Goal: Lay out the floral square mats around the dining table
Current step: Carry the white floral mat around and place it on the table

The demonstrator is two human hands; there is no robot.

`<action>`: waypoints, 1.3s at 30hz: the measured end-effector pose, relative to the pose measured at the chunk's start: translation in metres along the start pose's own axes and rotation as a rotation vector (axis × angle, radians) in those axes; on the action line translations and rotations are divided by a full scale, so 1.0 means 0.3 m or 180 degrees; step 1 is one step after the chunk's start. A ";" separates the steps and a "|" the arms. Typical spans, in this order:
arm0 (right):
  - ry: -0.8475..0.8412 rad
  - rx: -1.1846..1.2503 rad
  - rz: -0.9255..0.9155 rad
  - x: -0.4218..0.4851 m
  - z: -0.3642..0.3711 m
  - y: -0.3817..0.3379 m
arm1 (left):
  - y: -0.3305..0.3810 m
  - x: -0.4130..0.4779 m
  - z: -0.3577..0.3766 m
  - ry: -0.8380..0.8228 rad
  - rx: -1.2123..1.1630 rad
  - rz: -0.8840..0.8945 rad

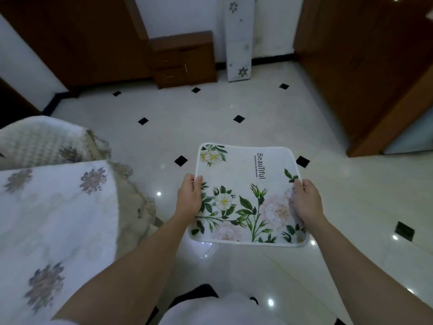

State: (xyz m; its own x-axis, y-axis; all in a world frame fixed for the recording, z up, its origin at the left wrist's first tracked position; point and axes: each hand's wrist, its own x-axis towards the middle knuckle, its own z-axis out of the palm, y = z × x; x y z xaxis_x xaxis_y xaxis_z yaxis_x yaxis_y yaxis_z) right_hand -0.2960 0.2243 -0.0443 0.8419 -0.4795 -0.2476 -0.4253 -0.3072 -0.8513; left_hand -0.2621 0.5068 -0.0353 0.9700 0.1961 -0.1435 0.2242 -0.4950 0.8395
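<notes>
I hold a white square mat (pixel 246 184) printed with green leaves, pale flowers and the word "Beautiful" flat in the air over the tiled floor. My left hand (pixel 189 195) grips its left edge, thumb on top. My right hand (pixel 305 199) grips its right edge. The dining table (pixel 54 207), under a white cloth with grey flower motifs, is at the left, about a forearm's length from the mat.
A chair (pixel 44 141) with a quilted white cover stands at the table's far side. A brown cabinet (pixel 185 59) and a tall white floral unit (pixel 240 38) line the far wall. A wooden door (pixel 365 66) is at right. Glossy white floor tiles (pixel 210 109) with black diamonds lie ahead.
</notes>
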 end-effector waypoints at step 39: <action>-0.1039 -0.0585 -0.0899 1.624 1.469 -1.237 | -0.013 2.104 -0.453 0.1121 -0.0337 -0.0706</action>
State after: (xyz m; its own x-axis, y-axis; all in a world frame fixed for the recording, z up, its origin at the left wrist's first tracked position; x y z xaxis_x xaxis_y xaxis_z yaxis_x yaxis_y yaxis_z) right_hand 0.4183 0.4671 -0.0527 0.9811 -0.0813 -0.1755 -0.1913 -0.5432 -0.8176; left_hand 0.3365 0.7475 -0.0578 0.8041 0.5742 -0.1544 0.3952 -0.3222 0.8602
